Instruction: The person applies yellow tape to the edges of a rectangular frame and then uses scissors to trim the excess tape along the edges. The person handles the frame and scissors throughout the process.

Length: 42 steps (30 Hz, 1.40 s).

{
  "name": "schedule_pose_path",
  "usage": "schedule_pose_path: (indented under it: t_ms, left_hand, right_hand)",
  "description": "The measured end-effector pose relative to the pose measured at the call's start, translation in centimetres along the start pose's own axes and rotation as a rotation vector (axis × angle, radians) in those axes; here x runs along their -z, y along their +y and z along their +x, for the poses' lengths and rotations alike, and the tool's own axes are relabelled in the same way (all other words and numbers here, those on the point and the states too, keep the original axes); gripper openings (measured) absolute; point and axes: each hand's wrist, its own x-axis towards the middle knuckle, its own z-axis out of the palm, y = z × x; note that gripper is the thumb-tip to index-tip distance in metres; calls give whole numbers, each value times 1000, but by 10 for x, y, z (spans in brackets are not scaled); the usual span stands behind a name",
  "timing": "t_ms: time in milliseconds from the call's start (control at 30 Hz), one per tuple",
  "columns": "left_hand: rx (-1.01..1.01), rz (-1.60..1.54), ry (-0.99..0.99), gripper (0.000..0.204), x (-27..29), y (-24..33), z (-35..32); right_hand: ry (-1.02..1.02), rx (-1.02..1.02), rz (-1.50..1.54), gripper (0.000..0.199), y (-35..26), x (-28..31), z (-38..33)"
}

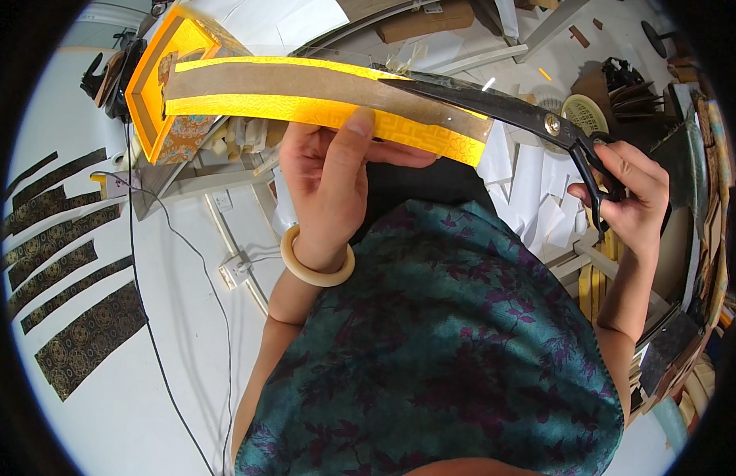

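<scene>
Nearest, below the strip, spreads the person's dark green garment (439, 333), patterned with purple leaves and sprigs. The left hand (332, 170) is clamped on the lower edge of the strip (304, 91), thumb on the near face and fingers behind; a pale ring-shaped bangle (314, 274) circles that wrist. The strip itself is held up in front of the person, running crosswise and slightly bowed: a grey-brown band lies along its middle, with shiny yellow margins above and below. Just beyond the strip's right end, the right hand (637, 186) is closed around the handles of large black scissors (534, 117). Their blades reach leftward across the upper right part of the strip; how far apart they stand cannot be told.

Behind the strip's left end stands an open yellow-orange box (138, 99) with a patterned outer side; whether the two touch cannot be told. Farther off, below and left of the strip, several dark patterned pieces (90, 337) lie on a white surface (74, 262), with a black cord (138, 262) running close by. Beyond the strip's right end are white papers (534, 210), a round pale-green basket (584, 117) and, farthest right, stacked boards (713, 222).
</scene>
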Motion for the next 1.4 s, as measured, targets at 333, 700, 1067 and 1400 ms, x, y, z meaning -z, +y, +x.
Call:
schedule_pose_path:
  t_ms: [333,700,1067,1400]
  left_hand:
    - [-30,16,-4,29,0,0,-1]
    - [23,-3,-4,24,-14,1,-2]
    - [-1,5,-38,23,-14,0,-1]
    - [4,1,-33,24,-15,1,-1]
  right_hand:
    - [-16,16,19,55,0,1,2]
    - [19,-23,136,57,-2,-14,6]
    - [23,-34,98,54,-3,-15,5]
    - [22,-7,87,51,-4,-15,6]
